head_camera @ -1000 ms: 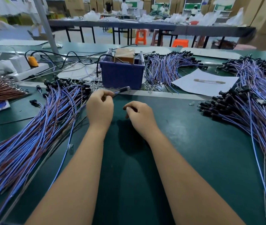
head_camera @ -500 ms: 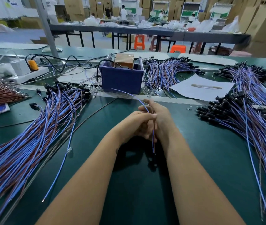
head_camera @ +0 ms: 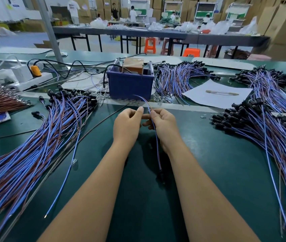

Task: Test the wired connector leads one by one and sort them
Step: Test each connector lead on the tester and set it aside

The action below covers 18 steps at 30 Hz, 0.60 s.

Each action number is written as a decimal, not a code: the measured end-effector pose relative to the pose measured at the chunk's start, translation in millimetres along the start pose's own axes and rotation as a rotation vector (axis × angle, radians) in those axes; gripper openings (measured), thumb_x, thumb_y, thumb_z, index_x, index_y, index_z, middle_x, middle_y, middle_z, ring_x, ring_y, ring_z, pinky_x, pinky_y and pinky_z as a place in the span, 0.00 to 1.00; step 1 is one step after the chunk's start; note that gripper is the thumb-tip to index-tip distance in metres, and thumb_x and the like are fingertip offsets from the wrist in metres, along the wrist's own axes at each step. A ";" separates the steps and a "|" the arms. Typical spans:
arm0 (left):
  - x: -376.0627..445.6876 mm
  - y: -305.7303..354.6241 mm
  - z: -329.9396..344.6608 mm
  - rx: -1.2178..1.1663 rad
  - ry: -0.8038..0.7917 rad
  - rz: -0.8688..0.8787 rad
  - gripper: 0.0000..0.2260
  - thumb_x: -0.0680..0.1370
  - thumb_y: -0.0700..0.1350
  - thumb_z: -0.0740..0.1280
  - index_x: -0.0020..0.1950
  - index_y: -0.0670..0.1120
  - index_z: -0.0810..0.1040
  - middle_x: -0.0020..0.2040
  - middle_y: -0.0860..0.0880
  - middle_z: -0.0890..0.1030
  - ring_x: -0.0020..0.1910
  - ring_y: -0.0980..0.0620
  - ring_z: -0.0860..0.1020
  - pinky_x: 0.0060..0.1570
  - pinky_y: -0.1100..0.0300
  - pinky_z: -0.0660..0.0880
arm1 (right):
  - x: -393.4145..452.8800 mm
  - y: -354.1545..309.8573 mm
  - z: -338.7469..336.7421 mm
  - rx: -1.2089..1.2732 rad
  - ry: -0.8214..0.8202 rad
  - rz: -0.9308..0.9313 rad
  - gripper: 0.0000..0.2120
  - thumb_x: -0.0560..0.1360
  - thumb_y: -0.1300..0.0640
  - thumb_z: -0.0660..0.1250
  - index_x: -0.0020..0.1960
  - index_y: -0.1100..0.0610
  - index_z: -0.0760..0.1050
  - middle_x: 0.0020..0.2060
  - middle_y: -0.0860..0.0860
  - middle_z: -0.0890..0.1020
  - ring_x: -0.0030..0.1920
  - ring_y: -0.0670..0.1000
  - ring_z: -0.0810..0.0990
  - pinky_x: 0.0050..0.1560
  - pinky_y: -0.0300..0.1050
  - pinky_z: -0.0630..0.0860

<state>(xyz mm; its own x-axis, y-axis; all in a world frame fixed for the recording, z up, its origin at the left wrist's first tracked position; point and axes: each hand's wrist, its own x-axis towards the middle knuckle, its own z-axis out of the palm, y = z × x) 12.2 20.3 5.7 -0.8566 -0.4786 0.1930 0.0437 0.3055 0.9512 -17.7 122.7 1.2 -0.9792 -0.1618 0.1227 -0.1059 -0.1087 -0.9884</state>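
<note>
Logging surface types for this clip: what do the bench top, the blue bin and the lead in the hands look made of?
Bench top: dark green mat, likely rubber or vinyl, with a soft sheen. Blue bin: moulded plastic, matte, with a thick rim. Lead, pinched by the right hand: thin blue and brown wires in glossy plastic insulation, ending in a black connector, probably plastic.

Both bare forearms reach forward side by side, converging toward the wrists. The left hand (head_camera: pixel 127 124) is curled, thumb tip raised against the forefinger — whether it pinches anything cannot be told. The right hand (head_camera: pixel 163 124) sits just beside it, fingers curled inward, thumb and forefinger pinched together — backs of both hands face up
</note>
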 end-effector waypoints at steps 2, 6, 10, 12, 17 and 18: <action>1.7 -2.0 -1.8 -0.026 -0.020 -0.009 0.14 0.78 0.56 0.65 0.39 0.48 0.77 0.40 0.46 0.83 0.43 0.44 0.81 0.46 0.42 0.79 | -1.4 -0.8 0.5 -0.049 0.005 -0.041 0.07 0.80 0.64 0.61 0.46 0.56 0.74 0.38 0.49 0.84 0.30 0.42 0.78 0.33 0.35 0.73; 3.9 -7.4 0.6 -0.051 -0.054 0.006 0.08 0.78 0.50 0.67 0.40 0.49 0.77 0.40 0.49 0.83 0.43 0.46 0.81 0.50 0.44 0.78 | -4.8 -2.0 2.2 -0.136 0.020 -0.104 0.10 0.78 0.66 0.63 0.43 0.54 0.77 0.37 0.51 0.81 0.33 0.43 0.77 0.34 0.32 0.72; 6.6 -9.1 2.6 -0.125 -0.109 0.050 0.08 0.78 0.39 0.65 0.42 0.49 0.79 0.39 0.51 0.82 0.39 0.53 0.80 0.46 0.56 0.78 | -4.6 0.2 5.6 -0.205 0.040 -0.117 0.07 0.77 0.66 0.65 0.44 0.58 0.79 0.35 0.49 0.81 0.36 0.44 0.77 0.39 0.35 0.74; 6.6 -8.8 2.2 -0.145 -0.115 0.053 0.09 0.78 0.39 0.66 0.42 0.50 0.81 0.38 0.52 0.84 0.39 0.56 0.81 0.41 0.65 0.75 | -4.1 0.8 5.8 -0.183 0.052 -0.111 0.09 0.77 0.67 0.64 0.42 0.57 0.79 0.35 0.50 0.81 0.37 0.46 0.78 0.42 0.41 0.76; 7.3 -11.3 5.0 -0.153 -0.057 -0.030 0.06 0.77 0.47 0.70 0.49 0.48 0.74 0.45 0.46 0.83 0.46 0.48 0.83 0.50 0.47 0.79 | -4.3 -1.0 5.3 -0.052 0.079 -0.113 0.14 0.78 0.68 0.62 0.41 0.54 0.78 0.36 0.48 0.82 0.35 0.44 0.78 0.39 0.40 0.77; 7.0 -10.9 5.2 -0.169 -0.048 -0.044 0.09 0.77 0.47 0.70 0.52 0.47 0.73 0.46 0.46 0.83 0.46 0.47 0.83 0.52 0.45 0.79 | -4.7 -1.4 5.0 -0.036 0.073 -0.108 0.14 0.78 0.68 0.62 0.41 0.54 0.78 0.35 0.48 0.82 0.34 0.44 0.78 0.38 0.39 0.77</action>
<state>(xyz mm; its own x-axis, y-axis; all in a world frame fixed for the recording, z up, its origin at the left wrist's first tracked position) 3.0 17.9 -4.6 -0.8829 -0.4475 0.1423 0.0878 0.1403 0.9862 -12.1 118.7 2.5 -0.9716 -0.0793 0.2228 -0.2160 -0.0859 -0.9726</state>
